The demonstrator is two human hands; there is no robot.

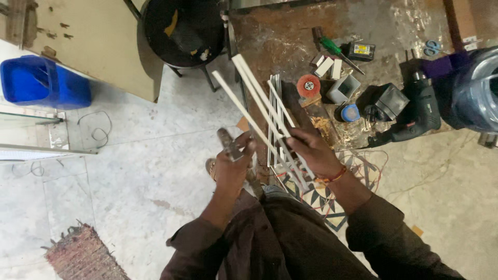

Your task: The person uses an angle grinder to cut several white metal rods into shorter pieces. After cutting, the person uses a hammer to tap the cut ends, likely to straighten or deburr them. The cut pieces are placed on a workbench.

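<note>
Hands meet just off the workbench's (290,31) near edge: I see the right hand (311,150) clenched around a bundle of long white strips (259,103), which slant up over the bench's left corner. My left hand (231,166) grips a dark tool (228,142), mostly hidden by fingers, so I cannot identify it; the bottle (480,88) at the right edge is cut off.
</note>
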